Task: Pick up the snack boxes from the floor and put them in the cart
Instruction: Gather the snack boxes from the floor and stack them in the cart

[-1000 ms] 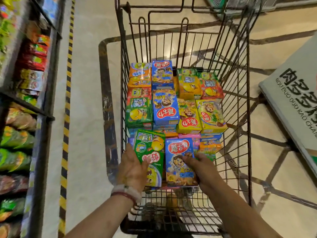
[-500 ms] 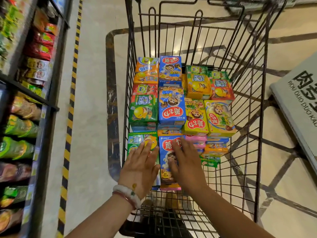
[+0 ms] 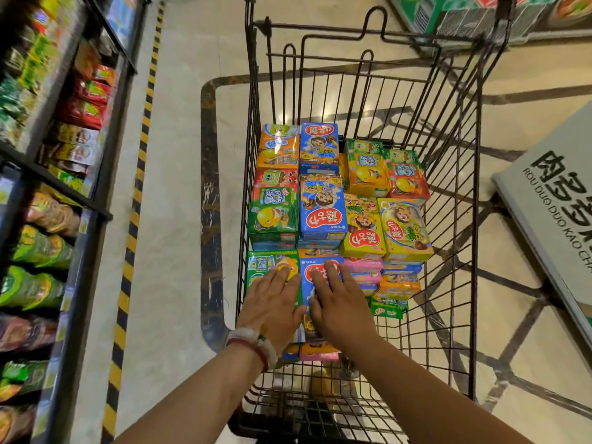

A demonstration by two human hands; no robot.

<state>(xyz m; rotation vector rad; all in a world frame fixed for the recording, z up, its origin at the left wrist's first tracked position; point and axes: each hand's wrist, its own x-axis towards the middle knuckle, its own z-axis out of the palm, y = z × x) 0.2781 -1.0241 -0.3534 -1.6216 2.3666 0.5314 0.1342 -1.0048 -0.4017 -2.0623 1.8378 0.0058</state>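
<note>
While my left hand (image 3: 274, 302) lies flat on the green box (image 3: 267, 267) and my right hand (image 3: 339, 302) flat on the blue box (image 3: 315, 277), many snack boxes already fill the cart (image 3: 455, 219); I judge little remains.

Shop; stocked snack shelves (image 3: 54, 161); wire cart (image 3: 455, 219)

We read "ROU DUO DUO KAO CHA" under large Chinese characters on the grey board (image 3: 551, 200); the snack boxes (image 3: 323, 206) carry Chinese logos.
</note>
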